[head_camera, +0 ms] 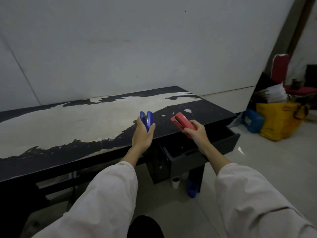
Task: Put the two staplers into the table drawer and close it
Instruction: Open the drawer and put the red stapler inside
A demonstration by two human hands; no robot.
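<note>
A long dark table [51, 162] with a wide patch of worn, pale surface runs from 9 o'clock toward 2 o'clock across the view, its back edge against a plain light wall [120, 48]. Two arms in pale sleeves [106, 191] reach forward from 6 o'clock.

The left hand [143, 133] is lifted above the table's near edge, just left of centre, with its fingers wrapped around the lower end of a blue stapler [147, 120]. That stapler stands nearly upright, pointing to 12 o'clock, and its two arms gape slightly apart at the top.

At 3 o'clock of it, well apart, the right hand [197, 133] closes around the rear of a red stapler [182, 123], whose metal mouth points toward 10 o'clock. This hand sits above the drawer [202, 148], which is pulled out from under the tabletop at the table's right end; its dark inside is too dim to read.

On the floor under the table stand a white cup [175, 182] and something blue [193, 188]. Farther toward 3 o'clock lie a blue container [253, 121], a yellow bag [277, 121] and a red chair [279, 67].
</note>
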